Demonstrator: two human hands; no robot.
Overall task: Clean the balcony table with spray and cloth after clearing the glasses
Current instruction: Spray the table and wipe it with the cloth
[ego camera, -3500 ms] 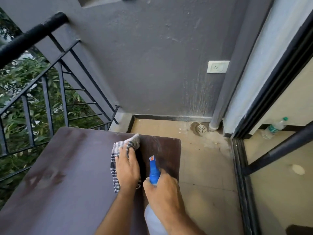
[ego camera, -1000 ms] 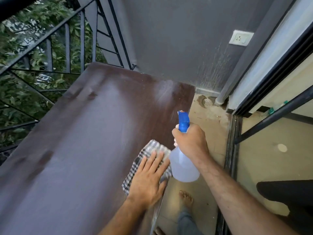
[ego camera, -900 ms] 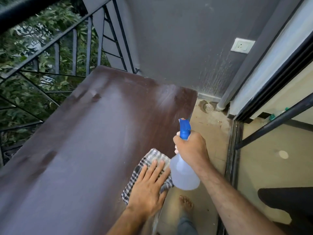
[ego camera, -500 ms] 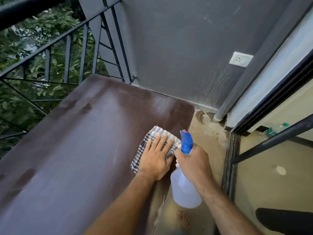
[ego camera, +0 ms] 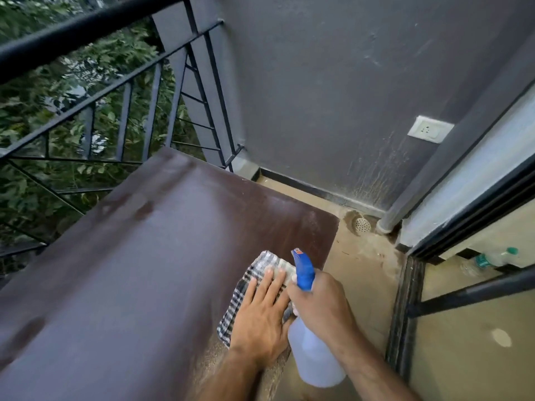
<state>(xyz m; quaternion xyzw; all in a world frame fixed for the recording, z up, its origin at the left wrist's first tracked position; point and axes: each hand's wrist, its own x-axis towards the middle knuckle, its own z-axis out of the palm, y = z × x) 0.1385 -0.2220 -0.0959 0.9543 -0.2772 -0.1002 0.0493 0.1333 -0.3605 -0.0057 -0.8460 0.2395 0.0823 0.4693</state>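
Far left: black metal railing [ego camera: 86, 91] with green foliage behind it; the left side of the worktop runs close alongside it. Worktop [ego camera: 130, 270]: dark brown board, no glasses anywhere on it, so clearing is judged done. Left and middle of the surface show dull smears and a few darker patches; cannot tell whether these are wet streaks or grime. A pale, dusty-looking haze sits toward the far right corner. Right part of the worktop, near its right edge: checked cloth [ego camera: 254, 287], flat on the surface. Left hand [ego camera: 262, 316] lies on top of it, palm down, fingers extended and together, pressing rather than gripping; not clenched. Just right of it, touching or nearly so: right hand [ego camera: 321, 302] wrapped round the neck of the spray bottle [ego camera: 312, 357], blue nozzle pointing forward over the worktop's right side, translucent body hanging beyond the edge over the floor. Cannot tell whether the trigger is pulled. Further right: tan floor with a round drain [ego camera: 362, 225] at the grey wall's foot, a white socket [ego camera: 430, 129] above, then a dark door frame. Judgement: task in its wiping stage, worked at the right edge; the large left and middle areas look as if they need passes, though this is not certain.
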